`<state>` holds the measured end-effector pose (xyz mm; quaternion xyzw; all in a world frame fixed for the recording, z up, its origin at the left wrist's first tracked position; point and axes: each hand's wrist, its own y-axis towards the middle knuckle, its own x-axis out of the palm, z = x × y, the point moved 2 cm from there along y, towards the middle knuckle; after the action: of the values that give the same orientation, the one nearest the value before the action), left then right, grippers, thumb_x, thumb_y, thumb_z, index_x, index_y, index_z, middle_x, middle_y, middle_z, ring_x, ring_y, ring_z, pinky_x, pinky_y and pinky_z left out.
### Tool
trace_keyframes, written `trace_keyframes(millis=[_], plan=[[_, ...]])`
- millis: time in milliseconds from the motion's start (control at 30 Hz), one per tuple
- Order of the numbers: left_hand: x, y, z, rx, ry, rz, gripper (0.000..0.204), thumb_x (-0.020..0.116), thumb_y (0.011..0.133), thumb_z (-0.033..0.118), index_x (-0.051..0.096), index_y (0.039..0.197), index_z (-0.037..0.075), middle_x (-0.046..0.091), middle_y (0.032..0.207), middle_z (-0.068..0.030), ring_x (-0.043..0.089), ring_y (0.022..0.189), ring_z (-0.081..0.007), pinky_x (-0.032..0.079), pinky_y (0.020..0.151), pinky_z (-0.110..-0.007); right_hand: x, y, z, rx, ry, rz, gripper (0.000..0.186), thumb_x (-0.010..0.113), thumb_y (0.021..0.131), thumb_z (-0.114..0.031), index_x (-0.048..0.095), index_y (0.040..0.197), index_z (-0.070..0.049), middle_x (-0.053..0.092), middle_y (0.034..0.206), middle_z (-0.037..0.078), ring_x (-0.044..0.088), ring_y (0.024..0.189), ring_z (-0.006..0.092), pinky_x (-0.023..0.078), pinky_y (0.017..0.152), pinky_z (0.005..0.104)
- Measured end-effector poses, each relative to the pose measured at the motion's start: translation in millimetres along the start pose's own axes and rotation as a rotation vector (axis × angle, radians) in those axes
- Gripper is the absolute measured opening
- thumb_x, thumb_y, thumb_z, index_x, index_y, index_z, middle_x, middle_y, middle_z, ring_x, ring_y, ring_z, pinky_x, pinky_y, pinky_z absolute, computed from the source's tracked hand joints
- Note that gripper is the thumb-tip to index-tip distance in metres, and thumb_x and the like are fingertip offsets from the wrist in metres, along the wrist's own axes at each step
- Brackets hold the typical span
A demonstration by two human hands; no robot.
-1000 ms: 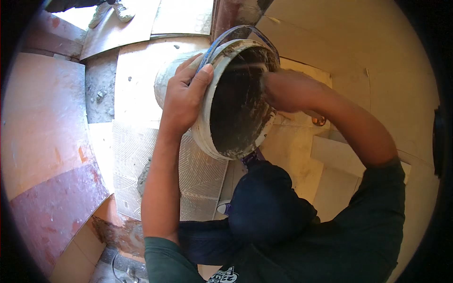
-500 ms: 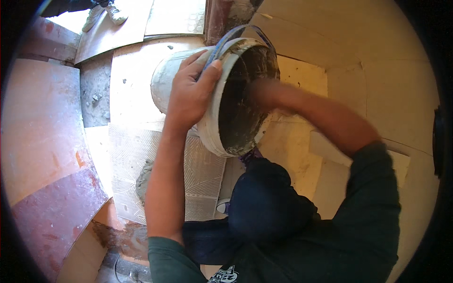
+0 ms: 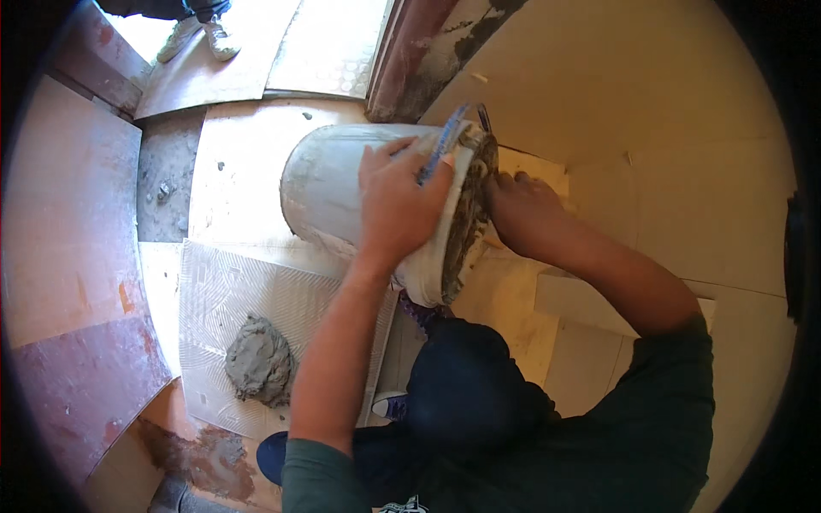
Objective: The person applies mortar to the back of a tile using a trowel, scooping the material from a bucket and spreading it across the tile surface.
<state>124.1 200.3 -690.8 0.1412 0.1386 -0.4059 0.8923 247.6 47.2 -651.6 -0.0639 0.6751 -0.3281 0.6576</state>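
A white cylindrical plastic bucket (image 3: 329, 184) by a ridged grey tile's (image 3: 248, 286) upper-right corner had just swung mouth-rightward, gripped by the left hand (image 3: 400, 201), apparently offering its rim to the right hand (image 3: 523, 214), grasp unclear.

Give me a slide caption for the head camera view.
Left hand on a tipped white bucket, right hand at its mouth, a grey lump on the patterned tile nearby.

Looks like an indoor tiling site, going by the cement-smeared bucket (image 3: 329, 184), the ridged tile (image 3: 209, 274) with 1 grey mortar lump (image 3: 259, 361) below-left of the bucket, and the rough cement patch (image 3: 167, 162) left of the bucket.
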Motion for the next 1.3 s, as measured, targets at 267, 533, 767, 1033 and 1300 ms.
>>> trace_keyframes(millis=[267,533,767,1033,1300], plan=[[38,-11,25,0.089,0.101,0.05,0.036,0.06,0.095,0.031,0.072,0.119,0.006,0.068,0.118,-0.0182,0.053,0.125,-0.0315,0.023,0.119,-0.053,37,83,-42,-0.216,-0.208,0.14,0.03,0.065,0.086,-0.015,0.067,0.112,0.0,0.069,0.112,0.019,0.068,0.103,0.033,0.054,0.087,0.0468],[12,-11,4,0.119,-0.033,0.065,0.034,0.062,0.094,0.028,0.074,0.117,0.005,0.068,0.117,-0.0188,0.052,0.123,-0.0355,0.028,0.115,-0.05,44,113,-38,-0.461,-0.17,0.062,0.029,0.065,0.087,-0.017,0.068,0.111,-0.002,0.069,0.112,0.017,0.068,0.104,0.0313,0.054,0.088,0.0453],[-9,-13,16,-0.029,-0.033,-0.058,0.037,0.063,0.093,0.029,0.072,0.121,0.006,0.064,0.124,-0.0203,0.051,0.126,-0.035,0.022,0.119,-0.05,77,112,-19,-0.661,-0.174,-0.163,0.029,0.066,0.087,-0.019,0.07,0.111,-0.003,0.069,0.112,0.016,0.068,0.105,0.0299,0.053,0.089,0.044],[-20,-17,5,-0.043,-0.032,-0.106,0.037,0.064,0.093,0.029,0.073,0.119,0.003,0.062,0.127,-0.0226,0.05,0.129,-0.034,0.025,0.118,-0.049,89,99,-24,-0.791,0.026,-0.622,0.029,0.064,0.088,-0.023,0.071,0.108,-0.003,0.072,0.096,0.013,0.071,0.092,0.0243,0.057,0.079,0.0396],[-31,-21,-31,0.022,-0.096,-0.183,0.039,0.066,0.092,0.028,0.073,0.118,0.0,0.06,0.131,-0.0212,0.049,0.131,-0.0313,0.022,0.119,-0.05,101,89,-30,-0.359,0.679,-0.627,0.03,0.059,0.091,-0.026,0.064,0.092,0.004,0.067,0.068,0.013,0.065,0.054,0.0227,0.056,0.054,0.0339]])
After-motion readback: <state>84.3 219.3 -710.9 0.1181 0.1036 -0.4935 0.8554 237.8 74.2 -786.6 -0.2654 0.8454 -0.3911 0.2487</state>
